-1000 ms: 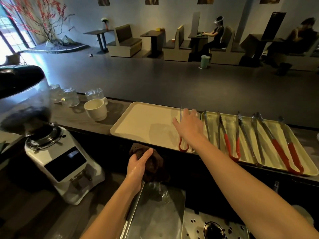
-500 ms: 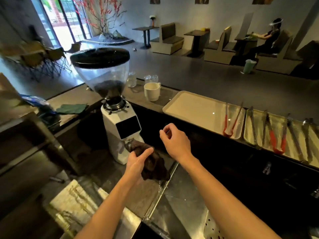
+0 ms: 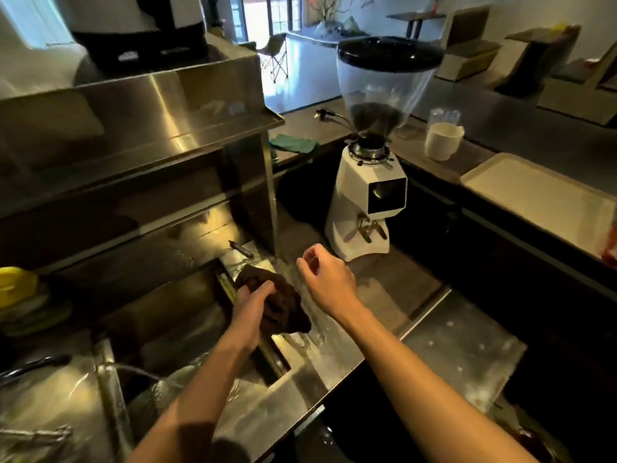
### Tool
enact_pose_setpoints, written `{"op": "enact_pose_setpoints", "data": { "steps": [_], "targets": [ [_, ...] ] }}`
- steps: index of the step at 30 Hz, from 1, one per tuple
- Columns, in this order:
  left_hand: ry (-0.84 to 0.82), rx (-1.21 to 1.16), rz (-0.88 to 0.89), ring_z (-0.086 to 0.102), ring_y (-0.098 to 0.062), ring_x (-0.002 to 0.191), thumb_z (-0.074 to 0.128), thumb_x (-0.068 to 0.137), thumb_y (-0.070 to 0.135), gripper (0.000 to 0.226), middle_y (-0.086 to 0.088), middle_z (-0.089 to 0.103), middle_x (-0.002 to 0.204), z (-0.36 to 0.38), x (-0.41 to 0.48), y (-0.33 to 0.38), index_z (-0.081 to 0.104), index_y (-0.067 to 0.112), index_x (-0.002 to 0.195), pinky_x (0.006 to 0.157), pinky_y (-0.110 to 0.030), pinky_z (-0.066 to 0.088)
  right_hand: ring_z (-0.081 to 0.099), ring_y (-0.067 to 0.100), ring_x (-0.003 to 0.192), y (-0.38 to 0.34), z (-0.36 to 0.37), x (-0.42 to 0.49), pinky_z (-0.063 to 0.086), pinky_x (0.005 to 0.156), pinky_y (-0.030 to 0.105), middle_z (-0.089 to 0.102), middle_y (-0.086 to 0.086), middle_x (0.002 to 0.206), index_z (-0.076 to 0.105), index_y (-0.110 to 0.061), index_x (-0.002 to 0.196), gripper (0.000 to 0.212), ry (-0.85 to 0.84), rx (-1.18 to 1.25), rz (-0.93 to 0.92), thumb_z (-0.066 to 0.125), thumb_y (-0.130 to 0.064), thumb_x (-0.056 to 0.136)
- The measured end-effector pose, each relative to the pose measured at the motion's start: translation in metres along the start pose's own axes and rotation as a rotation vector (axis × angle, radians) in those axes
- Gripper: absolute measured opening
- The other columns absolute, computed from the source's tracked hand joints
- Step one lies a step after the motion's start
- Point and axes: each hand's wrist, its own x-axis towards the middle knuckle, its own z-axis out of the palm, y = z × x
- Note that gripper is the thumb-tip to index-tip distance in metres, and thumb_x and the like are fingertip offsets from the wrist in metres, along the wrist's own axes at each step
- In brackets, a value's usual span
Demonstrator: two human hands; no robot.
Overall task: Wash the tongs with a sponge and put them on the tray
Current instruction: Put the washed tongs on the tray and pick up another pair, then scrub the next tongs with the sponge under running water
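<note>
My left hand [image 3: 252,304] grips a dark brown sponge [image 3: 280,304] at the right rim of the steel sink [image 3: 187,315]. Just to its right, my right hand [image 3: 325,279] hovers over the wet counter with fingers loosely curled and nothing in it. The cream tray [image 3: 534,192] lies on the upper counter at the far right; a red tong handle [image 3: 609,248] shows at the frame's right edge. The rest of the tongs is out of view.
A white coffee grinder [image 3: 367,192] stands on the counter behind my right hand. A white cup [image 3: 442,142] and a green cloth [image 3: 293,143] lie on the upper counter. A steel shelf unit [image 3: 133,135] rises left of the sink. Water runs from a tap [image 3: 33,364] at lower left.
The view swung left from the trays to the sink. My right hand let go of tongs on the tray and drew back beside my left hand, which kept hold of the sponge.
</note>
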Motion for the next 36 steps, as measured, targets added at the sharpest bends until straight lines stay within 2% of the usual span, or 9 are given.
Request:
{"op": "enact_pose_setpoints", "data": {
  "steps": [4,6,9,14,20,24,28,31,36],
  "targets": [
    [0.065,-0.066,-0.020,0.056,-0.021,0.063,0.050,0.088,-0.002,0.017,-0.007,0.058,0.067,-0.052,-0.001,-0.010,0.058,0.007,0.075,0.053,-0.024,0.047,0.063,0.018,0.085,-0.010,0.054,-0.007,0.047,0.069,0.035,0.064,-0.008,0.089,0.054,-0.029,0.099,0.015,-0.068,-0.046,0.005,0.052,-0.043,0.096],
    [0.036,-0.126,-0.042,0.057,-0.028,0.069,0.052,0.081,0.002,0.007,-0.013,0.060,0.070,-0.071,-0.004,-0.016,0.058,0.000,0.077,0.057,-0.026,0.049,0.065,0.022,0.091,-0.005,0.074,-0.009,0.051,0.074,0.037,0.068,-0.002,0.098,0.054,-0.027,0.105,0.018,-0.113,-0.077,0.019,0.053,-0.042,0.095],
    [-0.005,-0.196,-0.144,0.059,-0.033,0.082,0.053,0.066,0.010,0.028,-0.020,0.062,0.089,-0.094,-0.002,-0.026,0.064,-0.002,0.089,0.070,-0.035,0.048,0.065,0.027,0.100,0.006,0.099,-0.008,0.050,0.079,0.038,0.069,0.004,0.110,0.053,-0.025,0.115,0.027,-0.196,-0.160,0.048,0.052,-0.043,0.095],
    [-0.003,-0.254,-0.264,0.060,-0.030,0.082,0.035,0.088,0.005,0.025,-0.017,0.064,0.087,-0.104,-0.001,-0.036,0.059,0.002,0.097,0.067,-0.036,0.051,0.061,0.032,0.109,0.028,0.133,0.008,0.052,0.087,0.043,0.058,0.011,0.128,0.046,-0.022,0.128,0.040,-0.379,-0.292,0.075,0.051,-0.046,0.096],
    [0.130,-0.328,-0.327,0.062,-0.023,0.066,0.050,0.073,0.010,0.018,-0.015,0.058,0.082,-0.101,0.018,-0.042,0.056,0.001,0.088,0.053,-0.029,0.051,0.050,0.036,0.127,0.052,0.173,0.045,0.046,0.098,0.043,0.045,0.016,0.142,0.041,-0.016,0.142,0.053,-0.541,-0.482,0.033,0.051,-0.045,0.099],
    [0.154,-0.302,-0.285,0.061,-0.027,0.083,0.037,0.094,0.002,0.020,-0.013,0.069,0.080,-0.096,0.030,-0.044,0.057,0.005,0.094,0.075,-0.038,0.047,0.052,0.034,0.127,0.065,0.196,0.067,0.045,0.099,0.039,0.055,0.017,0.137,0.045,-0.014,0.142,0.053,-0.634,-0.528,0.028,0.051,-0.044,0.099],
    [0.220,-0.262,-0.278,0.062,-0.030,0.082,0.035,0.096,0.006,0.027,-0.017,0.067,0.091,-0.092,0.052,-0.053,0.061,0.006,0.098,0.074,-0.040,0.046,0.047,0.035,0.131,0.083,0.214,0.080,0.044,0.100,0.041,0.034,0.019,0.153,0.033,-0.016,0.150,0.058,-0.670,-0.541,0.058,0.049,-0.041,0.100],
    [0.243,-0.241,-0.241,0.062,-0.034,0.078,0.036,0.097,0.004,0.035,-0.013,0.068,0.082,-0.092,0.063,-0.061,0.070,0.006,0.088,0.060,-0.035,0.051,0.048,0.033,0.128,0.092,0.223,0.085,0.047,0.097,0.041,0.037,0.019,0.149,0.039,-0.015,0.144,0.059,-0.669,-0.606,0.008,0.054,-0.047,0.097],
    [0.280,-0.357,-0.271,0.065,-0.033,0.096,0.036,0.101,0.015,0.031,-0.021,0.068,0.108,-0.096,0.072,-0.063,0.062,0.001,0.113,0.066,-0.038,0.060,0.044,0.031,0.133,0.097,0.238,0.092,0.044,0.101,0.039,0.037,0.020,0.151,0.054,-0.014,0.134,0.043,-0.732,-0.722,-0.055,0.053,-0.038,0.099]
  ]
}}
